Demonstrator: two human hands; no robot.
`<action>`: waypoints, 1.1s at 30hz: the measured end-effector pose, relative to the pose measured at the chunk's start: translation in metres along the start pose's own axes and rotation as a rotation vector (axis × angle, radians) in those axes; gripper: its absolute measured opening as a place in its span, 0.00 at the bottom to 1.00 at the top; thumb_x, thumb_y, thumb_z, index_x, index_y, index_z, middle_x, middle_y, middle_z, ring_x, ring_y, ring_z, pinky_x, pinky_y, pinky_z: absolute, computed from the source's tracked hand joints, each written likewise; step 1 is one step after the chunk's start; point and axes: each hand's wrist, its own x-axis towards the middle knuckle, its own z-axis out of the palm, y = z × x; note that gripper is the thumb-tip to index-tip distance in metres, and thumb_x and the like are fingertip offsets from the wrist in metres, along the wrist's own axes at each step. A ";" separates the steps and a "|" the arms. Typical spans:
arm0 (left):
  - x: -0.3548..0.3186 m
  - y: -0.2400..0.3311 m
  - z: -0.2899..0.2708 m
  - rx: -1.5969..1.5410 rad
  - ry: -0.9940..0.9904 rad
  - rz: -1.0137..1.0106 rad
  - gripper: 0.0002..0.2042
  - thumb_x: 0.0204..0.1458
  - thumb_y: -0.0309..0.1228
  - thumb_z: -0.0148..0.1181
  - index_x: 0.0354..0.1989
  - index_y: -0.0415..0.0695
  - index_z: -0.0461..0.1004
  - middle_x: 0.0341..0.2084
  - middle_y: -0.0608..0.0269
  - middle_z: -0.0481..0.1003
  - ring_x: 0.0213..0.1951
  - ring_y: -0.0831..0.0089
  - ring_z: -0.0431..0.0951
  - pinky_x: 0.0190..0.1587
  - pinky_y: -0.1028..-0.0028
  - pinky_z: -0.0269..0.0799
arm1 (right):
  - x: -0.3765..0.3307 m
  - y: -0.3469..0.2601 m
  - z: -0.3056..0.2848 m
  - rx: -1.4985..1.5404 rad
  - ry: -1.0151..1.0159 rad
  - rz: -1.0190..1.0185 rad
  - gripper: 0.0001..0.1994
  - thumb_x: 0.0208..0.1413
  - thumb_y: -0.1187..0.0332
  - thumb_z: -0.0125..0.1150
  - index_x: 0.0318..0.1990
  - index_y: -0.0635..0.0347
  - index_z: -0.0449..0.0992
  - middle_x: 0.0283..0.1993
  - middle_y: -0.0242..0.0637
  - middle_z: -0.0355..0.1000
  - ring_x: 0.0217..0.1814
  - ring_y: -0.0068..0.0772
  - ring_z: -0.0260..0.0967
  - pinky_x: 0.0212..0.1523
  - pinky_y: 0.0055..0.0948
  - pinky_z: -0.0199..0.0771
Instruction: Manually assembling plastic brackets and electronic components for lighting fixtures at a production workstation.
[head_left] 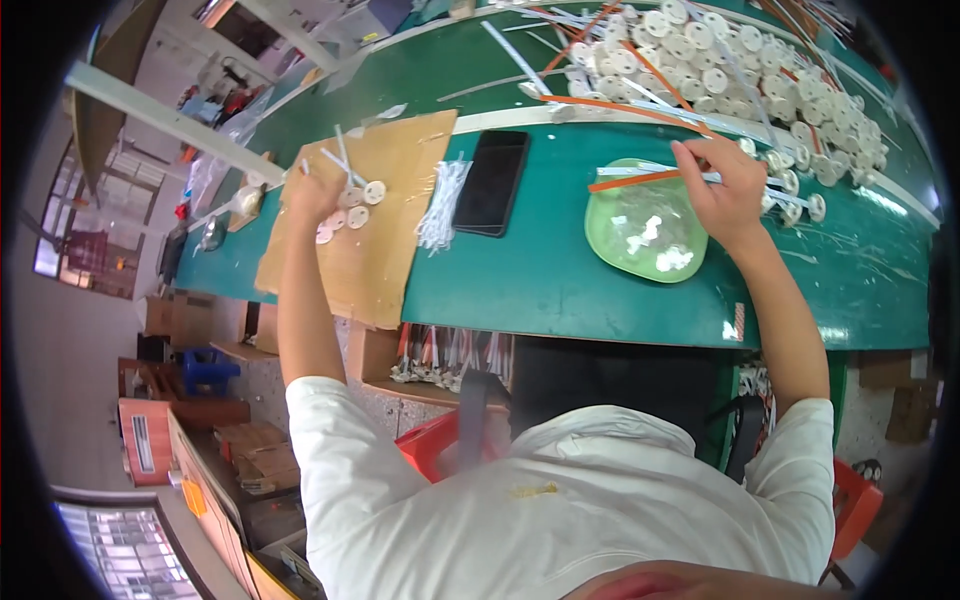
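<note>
My left hand (313,195) is closed at the left, over a brown cardboard sheet (370,265). A short white strip end shows at its fingertips; the rest of what it grips is hidden. Beside it on the cardboard lie several white round discs (374,192), some with white strips (345,163). My right hand (728,185) is closed round a few flat strips, white ones and an orange strip (635,181). Their left ends reach over a shiny green dish (645,235). Several white discs (790,212) show just right of this hand, seemingly on the strips' other ends.
A black phone (492,183) lies mid-table beside a bundle of thin white ties (443,205). At the far right is a big heap of white discs with strips (710,60). A box of similar pieces (455,360) stands below the green table's (560,300) front edge.
</note>
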 end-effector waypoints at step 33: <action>-0.130 0.297 0.044 -1.205 0.362 0.557 0.17 0.62 0.31 0.52 0.20 0.35 0.72 0.10 0.61 0.68 0.14 0.76 0.67 0.20 0.74 0.59 | 0.043 0.089 -0.074 -0.685 -1.073 0.192 0.10 0.41 0.70 0.63 0.34 0.49 0.84 0.34 0.41 0.78 0.41 0.47 0.77 0.38 0.44 0.77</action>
